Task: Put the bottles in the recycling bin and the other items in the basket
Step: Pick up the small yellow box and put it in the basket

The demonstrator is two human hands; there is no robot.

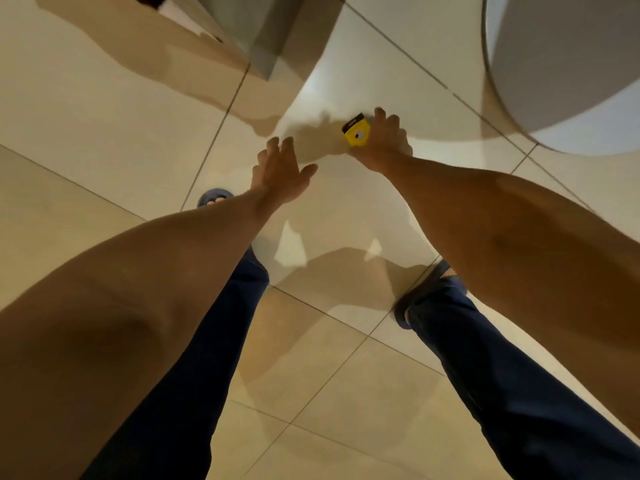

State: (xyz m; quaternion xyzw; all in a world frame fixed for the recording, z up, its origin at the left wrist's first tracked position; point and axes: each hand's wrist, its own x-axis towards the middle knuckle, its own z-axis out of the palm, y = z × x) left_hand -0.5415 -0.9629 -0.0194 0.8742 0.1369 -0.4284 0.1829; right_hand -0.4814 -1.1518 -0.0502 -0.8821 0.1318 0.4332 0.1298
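Head view, yellow packet [356, 132]: small, flat, yellow with a black end, low over or on the tiled floor [104, 109], at the right hand; whether it has left the floor cannot be told.
Head view, how the packet should handle: it looks light and thin, probably card or foil that bends somewhat, not fragile; being flat on smooth tile, it may slide rather than lift.
Head view, where to take it: by its two long edges, or by tipping one edge up and pinching across the faces.
Head view, right hand [384, 138]: reaches down over the packet's right side, fingers [380, 114] curled along its edge and apparently gripping it; the thumb is hidden.
Head view, left hand [281, 171]: near the packet but apart from it, fingers straight and loosely spread, holding nothing.
Head view, destination: not a bottle, so judged bound for the basket; a round grey container [554, 71] stands near on the right, a square grey one [263, 32] beyond, and which is which cannot be told.
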